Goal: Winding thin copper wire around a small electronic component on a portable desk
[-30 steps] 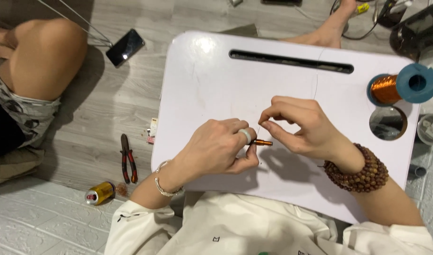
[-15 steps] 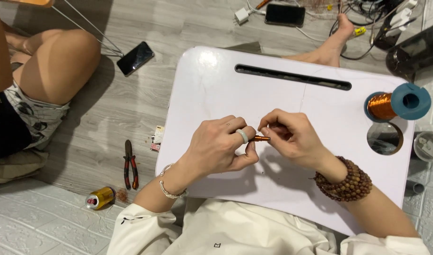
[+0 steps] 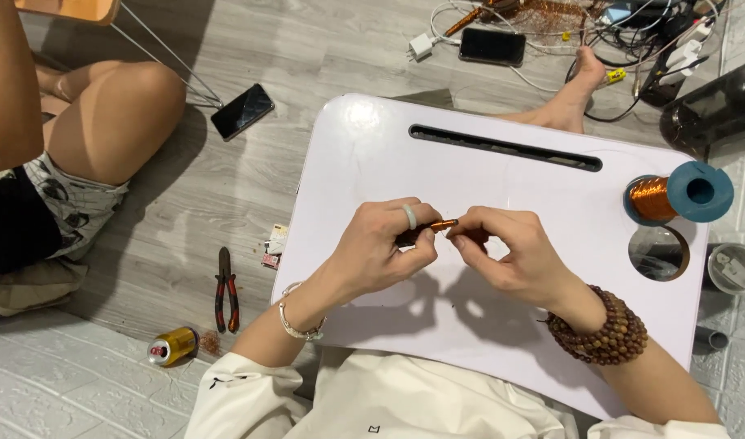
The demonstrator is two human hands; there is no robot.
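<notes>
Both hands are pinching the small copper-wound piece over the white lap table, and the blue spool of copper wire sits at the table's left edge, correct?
Not quite. The blue spool of copper wire sits at the white lap table's right edge, as the head view shows. The left hand and right hand do pinch the copper-wound piece.
</notes>
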